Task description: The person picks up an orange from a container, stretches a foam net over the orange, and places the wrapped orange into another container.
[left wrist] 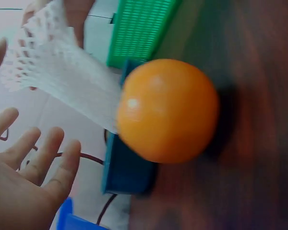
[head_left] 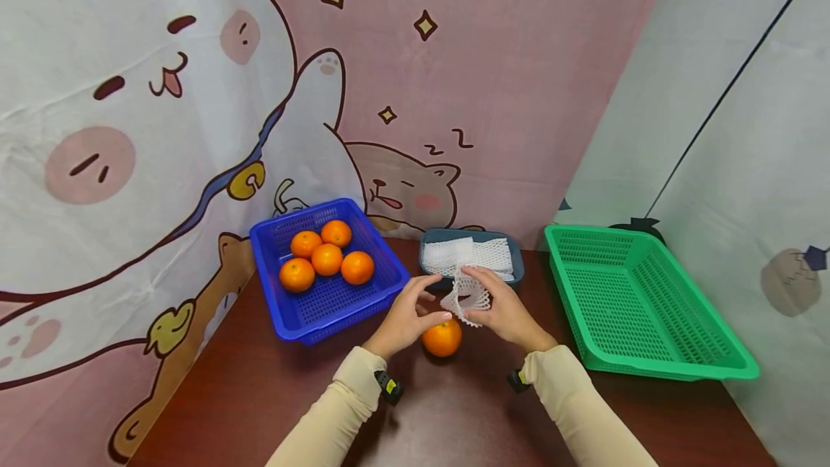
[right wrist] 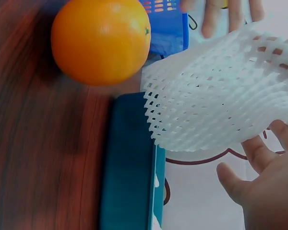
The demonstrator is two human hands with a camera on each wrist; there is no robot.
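A white foam fruit net (head_left: 472,300) is in my right hand (head_left: 512,314), gripped between thumb and fingers with its mouth spread wide. The mesh holes show clearly on the net (right wrist: 206,96) in the right wrist view. Facing it, my left hand (head_left: 408,316) has its fingers spread apart and loosely bent, holding nothing. In the left wrist view, that left hand (left wrist: 31,179) is beside the net, with a gap between them. One orange (head_left: 442,339) sits on the table just below the hands, its top close under the net and the left thumb.
On the left, a blue basket (head_left: 285,319) holds several oranges (head_left: 327,259). Behind the hands, a dark teal tray (head_left: 517,258) contains more foam nets (head_left: 470,254). A green basket (head_left: 635,301) stands on the right of the brown table (head_left: 447,424). A printed curtain hangs behind.
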